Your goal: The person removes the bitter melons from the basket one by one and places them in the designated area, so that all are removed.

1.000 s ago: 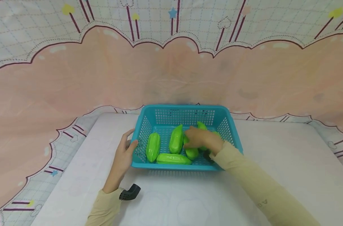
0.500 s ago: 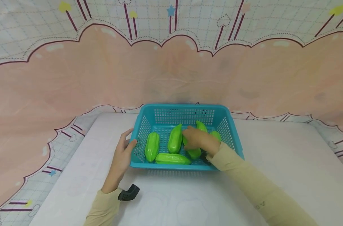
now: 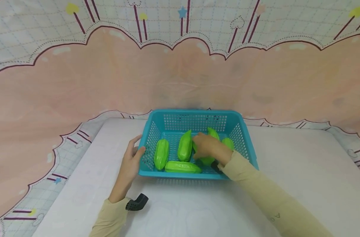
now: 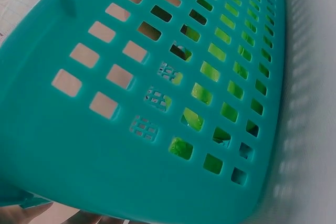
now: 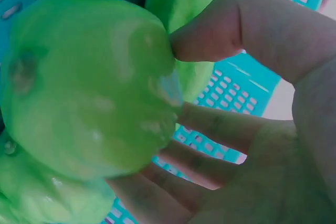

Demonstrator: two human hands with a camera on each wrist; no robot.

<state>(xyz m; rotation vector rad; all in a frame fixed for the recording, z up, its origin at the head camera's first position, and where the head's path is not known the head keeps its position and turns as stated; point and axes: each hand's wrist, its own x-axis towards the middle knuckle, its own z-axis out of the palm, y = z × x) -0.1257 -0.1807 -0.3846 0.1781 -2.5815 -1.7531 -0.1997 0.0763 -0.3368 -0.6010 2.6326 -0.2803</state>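
A blue plastic basket [image 3: 194, 112] holds several bright green, ridged gourds. In the head view my left hand [image 3: 130, 164] grips its left side, thumb at the rim; in the left wrist view, the basket wall [image 4: 79, 156] hides most of that hand. My right hand [image 3: 209, 145] reaches inside, right of the middle. Its thumb and fingers curl round one gourd [image 5: 94, 87], whose near end [image 3: 208, 161] shows below the hand in the head view. Left of it lies an upright-pointing gourd [image 3: 184, 146]; others [image 3: 213, 132] [image 3: 228, 143] lie behind and right.
One gourd [image 3: 161, 154] lies along the basket's left wall, another [image 3: 183, 167] crosswise at the front. A white table [image 3: 180, 210] carries the basket; a cloud-patterned cloth [image 3: 180, 75] hangs behind. A black wrist mount [image 3: 137, 202] juts from the left cuff.
The near end of the held gourd has shifted to the right under my right hand. More of the rightmost gourd shows now. My left hand stays on the basket.
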